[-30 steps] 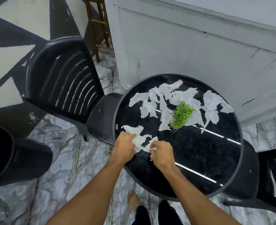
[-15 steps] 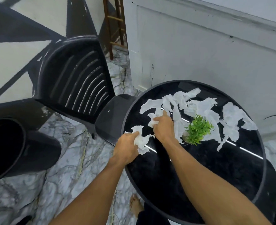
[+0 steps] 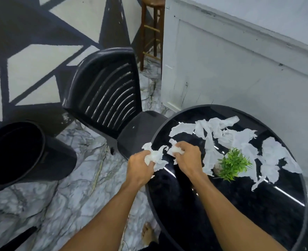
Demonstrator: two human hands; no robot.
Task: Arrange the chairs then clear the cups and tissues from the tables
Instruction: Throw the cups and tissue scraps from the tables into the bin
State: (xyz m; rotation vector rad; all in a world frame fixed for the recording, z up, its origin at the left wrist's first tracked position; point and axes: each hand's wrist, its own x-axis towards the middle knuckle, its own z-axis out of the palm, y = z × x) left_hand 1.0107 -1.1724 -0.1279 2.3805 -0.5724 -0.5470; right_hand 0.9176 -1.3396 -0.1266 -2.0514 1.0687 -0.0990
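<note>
Bin [image 3: 13, 153]: black, round, smooth plastic, standing tilted on the veined marble floor at far left. It was judged to be set near the table to take the waste.

Chair [image 3: 106, 95]: black moulded plastic with a curved, slatted back. The seat was tucked against the table's edge, so it looked already arranged.

Stool [image 3: 152, 31]: wooden, standing behind the chair beside the wall panel.

Left hand [image 3: 140, 167]: fingers curled round a crumpled tissue [image 3: 155, 156], soft, white and ragged, held over the table's left rim. This was probably the gathering hand.

Right hand [image 3: 187, 158]: fingers curled, pinching a second wad [image 3: 175, 151] just beside the first.

Table [image 3: 231, 211]: round, with a glossy black top and a raised rim.

Torn tissues [image 3: 236, 138]: thin white strips lying flat across the far half of the table, not yet collected.

Potted plant [image 3: 232, 164]: small, with spiky green foliage, standing among the strips.

No cups showed.
</note>
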